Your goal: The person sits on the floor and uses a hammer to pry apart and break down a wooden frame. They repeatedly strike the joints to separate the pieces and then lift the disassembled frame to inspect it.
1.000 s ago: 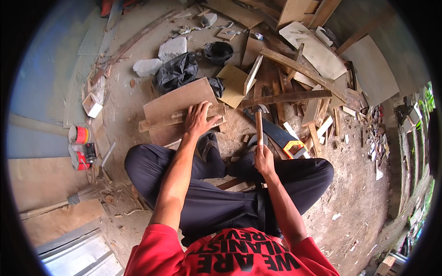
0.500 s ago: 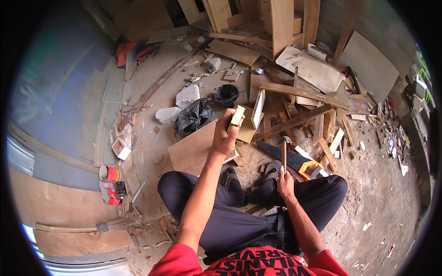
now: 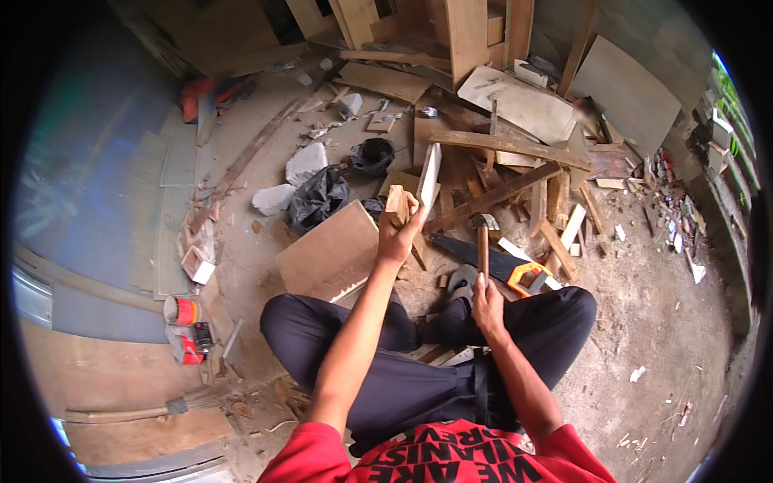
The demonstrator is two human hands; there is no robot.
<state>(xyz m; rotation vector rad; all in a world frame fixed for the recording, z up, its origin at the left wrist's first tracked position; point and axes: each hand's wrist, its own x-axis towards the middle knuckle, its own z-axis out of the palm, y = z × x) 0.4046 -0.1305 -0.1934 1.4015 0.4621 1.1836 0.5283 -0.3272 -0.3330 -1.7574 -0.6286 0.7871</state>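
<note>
My left hand [image 3: 398, 235] is raised in front of me, its fingers wrapped round a small wooden block [image 3: 395, 200]. Right behind that hand, a pale narrow board [image 3: 431, 175] slants upward; I cannot tell whether they touch. My right hand [image 3: 488, 306] grips a hammer [image 3: 483, 251] by its wooden handle, head pointing up, just above my right leg. On the ground beyond the hammer lies a handsaw [image 3: 475, 256] with an orange and black handle. A brown wooden panel [image 3: 328, 251] rests on the floor left of my left forearm.
Wood scraps and planks [image 3: 507, 151] are heaped ahead to the right. Black plastic bags [image 3: 318, 200] and white chunks [image 3: 306, 163] lie ahead to the left. Red cans [image 3: 183, 311] and a broom [image 3: 153, 410] are at far left. A low ledge [image 3: 729, 213] runs along the right.
My left hand has turned, so the block now stands more upright above the fingers. The whole view has shifted slightly. My right hand still holds the hammer upright.
</note>
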